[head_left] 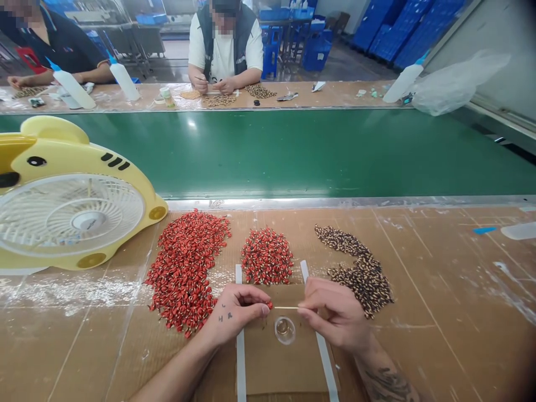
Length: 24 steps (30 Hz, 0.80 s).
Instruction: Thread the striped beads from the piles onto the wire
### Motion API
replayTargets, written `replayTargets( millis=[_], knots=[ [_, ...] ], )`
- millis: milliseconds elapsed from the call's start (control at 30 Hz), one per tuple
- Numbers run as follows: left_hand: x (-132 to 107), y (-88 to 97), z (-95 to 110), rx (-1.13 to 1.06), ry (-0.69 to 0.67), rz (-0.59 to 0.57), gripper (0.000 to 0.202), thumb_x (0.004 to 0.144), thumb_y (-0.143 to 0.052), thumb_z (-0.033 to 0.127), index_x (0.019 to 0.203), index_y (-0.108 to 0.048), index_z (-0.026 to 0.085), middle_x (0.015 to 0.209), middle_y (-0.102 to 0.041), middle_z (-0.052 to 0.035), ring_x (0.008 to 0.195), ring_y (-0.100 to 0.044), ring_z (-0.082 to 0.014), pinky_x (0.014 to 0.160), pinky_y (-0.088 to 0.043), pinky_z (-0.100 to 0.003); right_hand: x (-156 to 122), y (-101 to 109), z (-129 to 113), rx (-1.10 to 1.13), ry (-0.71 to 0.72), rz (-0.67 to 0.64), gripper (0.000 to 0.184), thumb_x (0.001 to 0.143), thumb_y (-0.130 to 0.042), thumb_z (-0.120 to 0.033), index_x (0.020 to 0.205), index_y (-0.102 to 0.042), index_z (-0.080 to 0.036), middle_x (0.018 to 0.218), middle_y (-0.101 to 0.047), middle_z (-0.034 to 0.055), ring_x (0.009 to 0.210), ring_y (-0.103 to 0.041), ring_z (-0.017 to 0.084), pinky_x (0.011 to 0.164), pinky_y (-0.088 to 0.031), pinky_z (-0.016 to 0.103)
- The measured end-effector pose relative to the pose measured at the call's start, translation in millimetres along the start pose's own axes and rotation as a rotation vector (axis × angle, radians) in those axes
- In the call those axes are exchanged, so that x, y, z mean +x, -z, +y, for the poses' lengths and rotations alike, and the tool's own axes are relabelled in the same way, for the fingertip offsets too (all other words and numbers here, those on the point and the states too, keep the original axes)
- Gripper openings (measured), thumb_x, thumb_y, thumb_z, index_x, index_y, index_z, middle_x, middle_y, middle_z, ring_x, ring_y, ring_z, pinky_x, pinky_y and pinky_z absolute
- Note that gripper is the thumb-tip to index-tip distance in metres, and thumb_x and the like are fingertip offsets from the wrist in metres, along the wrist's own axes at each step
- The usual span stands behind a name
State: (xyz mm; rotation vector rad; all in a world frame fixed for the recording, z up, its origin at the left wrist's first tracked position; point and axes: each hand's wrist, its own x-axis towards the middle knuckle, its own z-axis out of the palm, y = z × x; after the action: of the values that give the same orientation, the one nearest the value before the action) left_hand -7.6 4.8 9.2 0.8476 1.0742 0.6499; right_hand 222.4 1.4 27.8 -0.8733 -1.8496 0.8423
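Between thumb and forefinger, my left hand (238,312) pinches a small red piece (270,305), mostly covered by the fingertips. My right hand (335,312) grips a thin pale stick (285,307), its tip pointing left at the red piece; whether they touch I cannot tell. Just below the stick, a small clear cup (285,330) stands on a cardboard sheet (285,368) held by white tape strips. Behind my hands lies a small heap of red pieces (268,257). A larger red heap (188,273) spreads to the left, and dark-and-tan small pieces (364,273) curve along the right.
A yellow fan (75,201) stands at the left. Beyond the work surface runs a green belt (310,153). Across it, a person (226,44) handles small pieces, with another person (54,44) at far left. White bottles (123,81) and a plastic bag (456,86) rest there.
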Motion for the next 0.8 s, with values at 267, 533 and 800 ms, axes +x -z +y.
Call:
replayTargets(
  millis=[267,533,800],
  knots=[
    [0,1.5,-3,0.016,-0.013,-0.034,0.017,0.068,-0.08,0.026,0.078,-0.077,0.013,0.064,-0.072,-0.0037,0.056,-0.061,-0.0132,0.057,-0.048,-0.024,2,0,0,-0.058,-0.016,-0.061,0.011,0.087,-0.063,-0.018,0.076,-0.066,-0.019,0.061,-0.061,0.0012,0.057,-0.052,0.015,0.056,-0.039,0.029],
    [2,2.0,-1,-0.025,-0.028,0.022,0.015,0.067,-0.081,0.023,0.076,-0.074,0.014,0.062,-0.068,-0.0002,0.056,-0.057,-0.0103,0.056,-0.044,-0.02,-1,-11,3,-0.196,-0.089,-0.043,0.02,0.089,-0.058,-0.019,0.069,-0.055,-0.019,0.06,-0.051,-0.0011,0.058,-0.047,0.014,0.056,-0.034,0.028],
    [1,1.6,-1,-0.005,-0.038,0.031,0.016,0.065,-0.083,0.021,0.074,-0.072,0.013,0.062,-0.064,0.0021,0.056,-0.05,-0.008,0.054,-0.036,-0.018,0,5,1,-0.12,-0.1,-0.14,0.028,0.091,-0.054,-0.025,0.064,-0.05,-0.019,0.058,-0.046,-0.0026,0.057,-0.044,0.013,0.056,-0.032,0.026]
  ],
)
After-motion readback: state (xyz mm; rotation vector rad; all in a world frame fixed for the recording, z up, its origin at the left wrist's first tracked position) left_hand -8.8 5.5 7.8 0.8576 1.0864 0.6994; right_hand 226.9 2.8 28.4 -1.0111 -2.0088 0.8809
